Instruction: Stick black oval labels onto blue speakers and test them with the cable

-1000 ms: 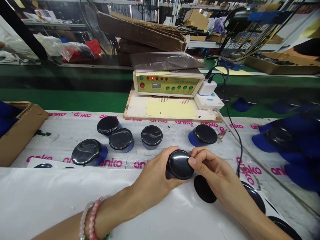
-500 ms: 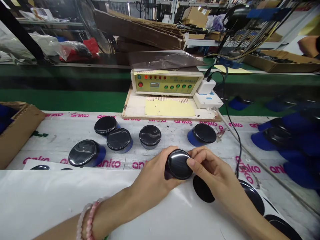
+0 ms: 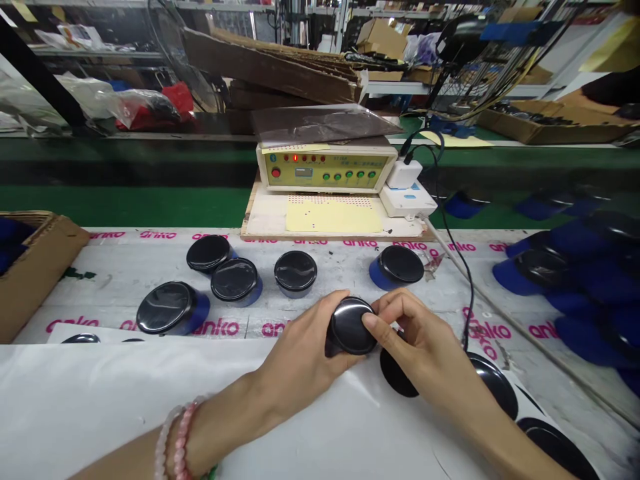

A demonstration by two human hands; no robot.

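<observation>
My left hand [image 3: 305,343], with pink bead bracelets [image 3: 183,433] at the wrist, is wrapped round a round unit with a glossy black top [image 3: 351,325]. The top is tilted toward me. My right hand [image 3: 413,340] pinches the right edge of this top, thumb on the glossy face and fingers curled behind. Whether a thin film lies between those fingers I cannot tell. Under my right hand a flat black disc [image 3: 397,373] is partly covered. At the lower right, glossy black discs [image 3: 493,387] lie on a white sheet. White sheeting [image 3: 300,433] spreads beneath my forearms.
Several blue units with black tops [image 3: 235,280] stand before me; more blue units [image 3: 575,287] crowd the right. A control box [image 3: 325,170] sits on a board at the back, its cable [image 3: 463,267] running down the right. A cardboard box [image 3: 50,267] stands left.
The view has shifted slightly, so most things sit a little further left. Both hands keep the same hold on the black-topped unit.
</observation>
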